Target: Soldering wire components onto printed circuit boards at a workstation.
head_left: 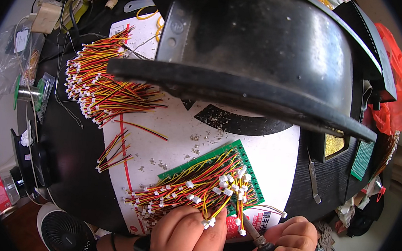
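Observation:
A green circuit board (247,164) lies tilted on a white sheet (161,155), with many red, yellow and black wires (197,177) fixed across it. Small white connectors (228,186) tip the loose wire ends. My left hand (190,235) is closed at the board's near edge, its fingertips among the wires; what they pinch is hidden. A soldering iron (259,238) is gripped by its dark handle in my right hand (290,246). Its metal tip points up and left to the board's near edge, beside hanging connectors, and its very end is partly hidden.
A large black curved housing (264,45) overhangs the far side. Bundled wires (115,81) lie far left, with a smaller bunch (113,154) nearer. Solder spool (28,94) and fan (65,233) stand left. Tweezers (313,177), brass wool (334,145) and another green board (362,159) lie right.

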Demonstrator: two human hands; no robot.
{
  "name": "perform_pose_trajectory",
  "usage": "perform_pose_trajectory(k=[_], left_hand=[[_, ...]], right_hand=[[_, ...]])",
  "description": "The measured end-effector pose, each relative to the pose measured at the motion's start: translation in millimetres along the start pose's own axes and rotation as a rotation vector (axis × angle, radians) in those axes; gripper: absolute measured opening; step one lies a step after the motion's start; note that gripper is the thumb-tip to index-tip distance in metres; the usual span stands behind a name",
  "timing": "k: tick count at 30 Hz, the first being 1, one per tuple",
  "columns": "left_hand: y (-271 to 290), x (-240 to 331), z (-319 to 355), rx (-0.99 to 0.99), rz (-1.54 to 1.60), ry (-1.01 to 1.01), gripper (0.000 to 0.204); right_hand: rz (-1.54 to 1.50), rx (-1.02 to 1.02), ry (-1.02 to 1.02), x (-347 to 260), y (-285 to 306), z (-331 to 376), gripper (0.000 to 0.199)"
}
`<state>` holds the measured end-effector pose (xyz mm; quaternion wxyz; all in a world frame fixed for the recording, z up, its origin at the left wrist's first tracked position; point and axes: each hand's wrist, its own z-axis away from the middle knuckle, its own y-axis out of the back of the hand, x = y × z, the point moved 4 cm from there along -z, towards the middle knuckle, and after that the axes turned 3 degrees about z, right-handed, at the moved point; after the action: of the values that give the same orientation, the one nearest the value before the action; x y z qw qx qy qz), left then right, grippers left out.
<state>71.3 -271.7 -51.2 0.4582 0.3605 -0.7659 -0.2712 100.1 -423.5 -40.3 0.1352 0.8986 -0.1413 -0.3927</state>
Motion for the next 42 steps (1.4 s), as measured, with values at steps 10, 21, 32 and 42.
perform_pose_trajectory(k=[10, 21, 32, 42], left_hand=[[-7, -10, 2, 0.065, -0.029, -0.201, 0.008], [-5, -4, -1, 0.043, -0.035, -0.151, 0.008], [4, -7, -18, -0.161, 0.01, -0.061, 0.017], [85, -51, -13, 0.027, -0.221, 0.219, 0.024]], right_hand=[[-0.073, 0.114, 0.066, -1, 1, 5, 0.017], [-0.032, 0.091, 0.041, 0, 1, 4, 0.018], [-0.126, 0.206, 0.211, -3, 4, 11, 0.02], [-0.159, 0.247, 0.278, -3, 3, 10, 0.021]])
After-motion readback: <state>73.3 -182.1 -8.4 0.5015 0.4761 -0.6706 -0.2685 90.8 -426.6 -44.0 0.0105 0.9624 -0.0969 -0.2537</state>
